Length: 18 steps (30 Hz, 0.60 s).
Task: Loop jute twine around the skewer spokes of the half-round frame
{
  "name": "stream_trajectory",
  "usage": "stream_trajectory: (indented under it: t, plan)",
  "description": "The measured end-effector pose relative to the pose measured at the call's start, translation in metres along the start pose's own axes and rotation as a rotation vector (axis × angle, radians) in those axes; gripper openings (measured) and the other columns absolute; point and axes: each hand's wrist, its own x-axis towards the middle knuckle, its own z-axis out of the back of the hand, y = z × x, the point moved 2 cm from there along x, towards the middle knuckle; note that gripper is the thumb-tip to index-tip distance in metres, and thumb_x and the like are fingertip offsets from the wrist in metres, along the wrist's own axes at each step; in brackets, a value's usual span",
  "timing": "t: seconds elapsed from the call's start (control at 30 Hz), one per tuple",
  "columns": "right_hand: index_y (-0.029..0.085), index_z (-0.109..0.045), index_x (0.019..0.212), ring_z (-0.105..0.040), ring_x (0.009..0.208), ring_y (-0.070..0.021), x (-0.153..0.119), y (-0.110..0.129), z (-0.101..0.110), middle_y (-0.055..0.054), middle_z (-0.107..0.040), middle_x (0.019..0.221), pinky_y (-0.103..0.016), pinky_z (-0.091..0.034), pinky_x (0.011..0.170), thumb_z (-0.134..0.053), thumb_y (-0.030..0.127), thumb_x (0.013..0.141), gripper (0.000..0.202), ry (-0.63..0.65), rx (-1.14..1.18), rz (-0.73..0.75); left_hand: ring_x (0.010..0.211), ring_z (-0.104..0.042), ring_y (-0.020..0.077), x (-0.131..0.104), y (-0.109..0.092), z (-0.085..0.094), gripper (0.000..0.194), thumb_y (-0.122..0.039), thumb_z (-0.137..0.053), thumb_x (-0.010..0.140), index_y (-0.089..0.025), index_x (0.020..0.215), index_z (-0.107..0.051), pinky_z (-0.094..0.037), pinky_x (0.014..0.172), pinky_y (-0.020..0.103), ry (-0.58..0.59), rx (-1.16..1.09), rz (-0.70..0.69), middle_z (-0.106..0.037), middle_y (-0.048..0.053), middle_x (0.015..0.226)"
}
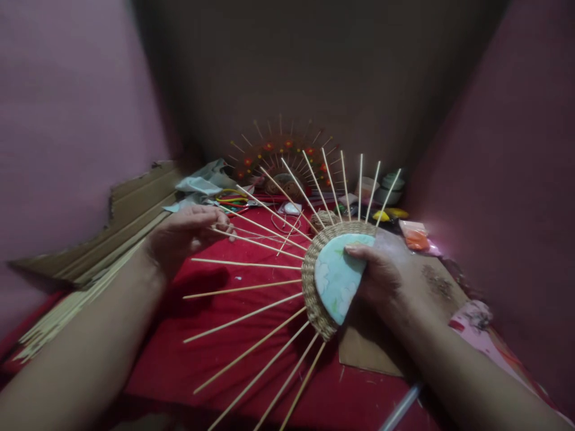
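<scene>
1. at far left, a bundle of pale strips [74,314] lies slanting along the table, beside ridged brown cardboard [139,188].
2. a red surface [157,365] spreads beneath everything.
3. the left hand [188,230] is raised at the outer ends of some sticks, its fingers curled inward; a fine strand [258,234] runs near the fingertips, but i cannot tell whether they pinch it.
4. behind that hand sits crumpled pale blue cloth [202,184].
5. thin sticks [242,289] fan out like sun rays, leftward, upward and downward.
6. at the back, a darker fan-shaped piece with red flowers [288,143] stands near the wall.
7. right of centre, above the red surface, is the half-round woven piece [309,287] that bears the sticks, its middle covered in light blue floral fabric [335,278].
8. the right hand [384,281] grasps this piece at its right side, thumb flat on the fabric.
9. beyond it lie a brown sheet [372,350] and an orange packet [415,238].
</scene>
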Motion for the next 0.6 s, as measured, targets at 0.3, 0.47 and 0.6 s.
stream_trajectory:
  t: [0.3,0.47,0.6]
  plan:
    - [0.016,-0.066,0.077,-0.066,0.075,-0.0234,0.004,0.007,0.003,-0.004,-0.071,0.07,-0.047,-0.052,0.087,-0.068,0.008,0.058,0.022,-0.094,0.005,0.012,0.061,-0.045,0.0071,0.008,-0.001,-0.002,0.019,-0.029,-0.067,0.076,-0.011,0.071,-0.063,-0.034,0.058,0.019,0.064,0.747,-0.132,-0.056,-0.002,0.065]
    - [0.016,-0.067,0.08,-0.066,0.083,-0.0266,0.01,0.006,0.01,-0.004,-0.07,0.07,-0.05,-0.05,0.09,-0.065,0.006,0.062,0.021,-0.071,0.079,-0.015,0.059,-0.046,0.0077,0.008,0.001,-0.01,0.019,-0.031,-0.069,0.073,-0.013,0.079,-0.066,-0.036,0.056,0.02,-0.037,0.71,-0.223,-0.057,0.0,0.071]
    - [0.014,-0.068,0.079,-0.067,0.076,-0.0247,0.01,0.007,0.009,-0.006,-0.071,0.071,-0.048,-0.05,0.09,-0.063,0.007,0.062,0.019,-0.132,0.126,-0.004,0.058,-0.051,0.0083,0.008,0.002,0.001,0.032,-0.028,-0.074,0.066,-0.019,0.096,-0.066,-0.039,0.053,0.019,-0.109,0.429,-0.123,-0.063,0.002,0.085]
